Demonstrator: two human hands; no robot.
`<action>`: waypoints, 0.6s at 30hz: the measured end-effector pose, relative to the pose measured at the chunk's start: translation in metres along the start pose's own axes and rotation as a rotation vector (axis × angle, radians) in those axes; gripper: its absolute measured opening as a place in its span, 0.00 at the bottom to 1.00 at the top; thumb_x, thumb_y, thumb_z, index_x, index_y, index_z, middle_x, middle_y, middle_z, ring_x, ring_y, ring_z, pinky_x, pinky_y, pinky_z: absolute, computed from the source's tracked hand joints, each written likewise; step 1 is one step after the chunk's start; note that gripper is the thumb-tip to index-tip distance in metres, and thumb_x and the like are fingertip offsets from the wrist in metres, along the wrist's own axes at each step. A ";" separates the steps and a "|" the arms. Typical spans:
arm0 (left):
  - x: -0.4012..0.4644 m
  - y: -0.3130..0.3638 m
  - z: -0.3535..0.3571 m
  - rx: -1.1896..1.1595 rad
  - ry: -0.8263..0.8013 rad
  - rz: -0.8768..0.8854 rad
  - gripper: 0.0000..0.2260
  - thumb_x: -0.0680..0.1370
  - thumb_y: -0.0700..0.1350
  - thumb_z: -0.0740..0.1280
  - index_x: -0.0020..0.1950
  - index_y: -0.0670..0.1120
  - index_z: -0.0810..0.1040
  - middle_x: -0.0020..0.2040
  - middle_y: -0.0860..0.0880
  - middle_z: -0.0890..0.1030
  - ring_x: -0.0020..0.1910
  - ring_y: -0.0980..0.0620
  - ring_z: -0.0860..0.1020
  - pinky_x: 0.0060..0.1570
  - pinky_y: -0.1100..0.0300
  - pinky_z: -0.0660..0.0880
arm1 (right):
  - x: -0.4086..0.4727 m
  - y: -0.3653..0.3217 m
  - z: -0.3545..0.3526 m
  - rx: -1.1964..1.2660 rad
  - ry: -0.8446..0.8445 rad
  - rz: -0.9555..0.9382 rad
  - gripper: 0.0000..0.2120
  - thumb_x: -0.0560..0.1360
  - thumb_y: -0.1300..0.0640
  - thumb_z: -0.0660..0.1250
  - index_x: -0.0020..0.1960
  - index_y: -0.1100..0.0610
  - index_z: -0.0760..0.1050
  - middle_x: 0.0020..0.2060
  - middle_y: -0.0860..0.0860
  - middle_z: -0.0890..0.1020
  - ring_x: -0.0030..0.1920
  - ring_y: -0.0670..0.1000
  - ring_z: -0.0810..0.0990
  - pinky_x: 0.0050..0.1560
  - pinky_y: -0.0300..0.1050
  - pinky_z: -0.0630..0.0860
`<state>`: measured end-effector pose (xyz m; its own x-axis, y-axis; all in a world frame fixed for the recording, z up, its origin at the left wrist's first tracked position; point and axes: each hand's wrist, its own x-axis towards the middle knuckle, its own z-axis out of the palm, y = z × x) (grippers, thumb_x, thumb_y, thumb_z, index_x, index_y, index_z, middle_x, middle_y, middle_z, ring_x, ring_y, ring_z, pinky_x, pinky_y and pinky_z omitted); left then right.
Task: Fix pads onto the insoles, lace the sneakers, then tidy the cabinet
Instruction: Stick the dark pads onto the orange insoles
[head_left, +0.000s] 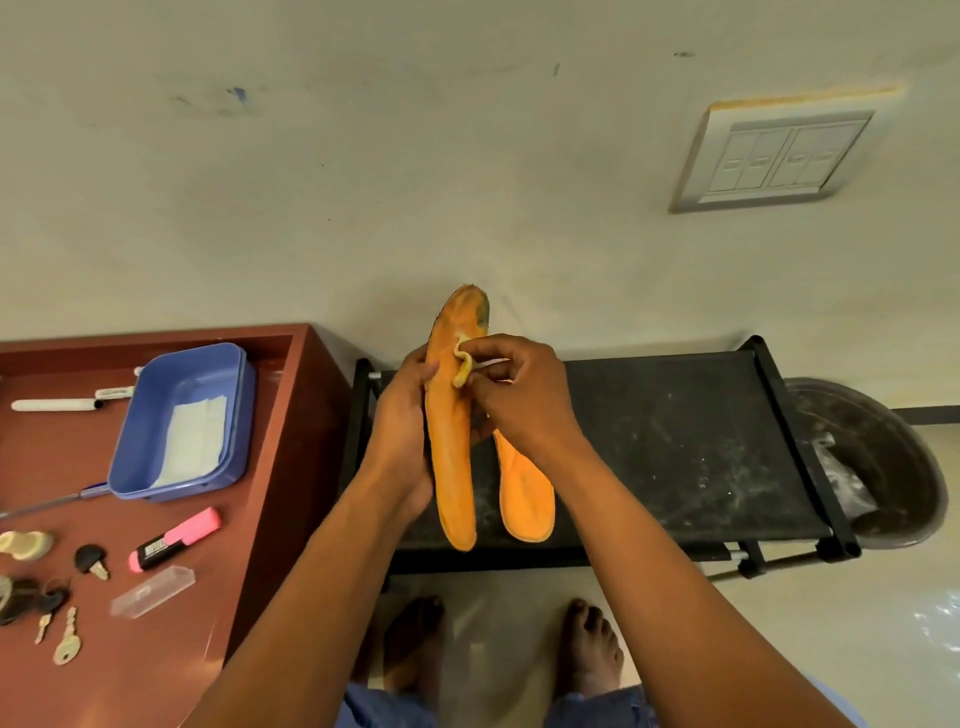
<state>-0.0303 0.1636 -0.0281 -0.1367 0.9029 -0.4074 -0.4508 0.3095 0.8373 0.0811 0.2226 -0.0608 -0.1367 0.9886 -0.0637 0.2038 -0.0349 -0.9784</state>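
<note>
Step in hand: fixing pad (461, 370) to insole (451, 415), held above the black rack (675, 441). Long axis runs away from the person, toe far. Right hand (519, 395) pinches the pad; left hand (402, 415) grips the insole edge. 1 insole (524, 499) lies on the rack. Next: press pad flat.

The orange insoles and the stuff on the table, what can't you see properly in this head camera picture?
- Second insole, head view: its front end is hidden behind the right hand.
- Pad: curled and partly covered by the fingers, so its shape is unclear.
- Held insole: one edge is covered by the left hand.
- Keys: too small to read.
</note>
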 end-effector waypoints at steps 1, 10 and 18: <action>0.001 0.000 -0.001 -0.016 -0.010 -0.011 0.20 0.87 0.52 0.53 0.71 0.45 0.76 0.62 0.39 0.84 0.63 0.40 0.82 0.62 0.40 0.79 | -0.001 0.000 0.000 0.005 0.038 -0.016 0.12 0.76 0.63 0.72 0.56 0.51 0.85 0.50 0.49 0.86 0.46 0.50 0.87 0.41 0.56 0.86; 0.015 0.000 0.012 -0.061 -0.015 -0.020 0.28 0.85 0.62 0.52 0.69 0.44 0.78 0.60 0.40 0.85 0.60 0.43 0.84 0.54 0.50 0.83 | -0.003 0.000 -0.002 -0.092 0.185 -0.140 0.07 0.75 0.58 0.76 0.49 0.47 0.86 0.46 0.39 0.85 0.49 0.42 0.83 0.52 0.49 0.84; 0.022 0.002 0.007 -0.090 0.067 -0.050 0.32 0.84 0.66 0.50 0.62 0.42 0.81 0.55 0.40 0.87 0.54 0.45 0.86 0.52 0.51 0.82 | -0.011 -0.003 0.012 -0.104 0.037 -0.137 0.07 0.73 0.63 0.77 0.48 0.53 0.87 0.43 0.45 0.86 0.45 0.45 0.85 0.52 0.51 0.83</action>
<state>-0.0278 0.1857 -0.0327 -0.1694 0.8643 -0.4735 -0.5351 0.3228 0.7807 0.0701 0.2102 -0.0595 -0.1343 0.9879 0.0776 0.2848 0.1135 -0.9519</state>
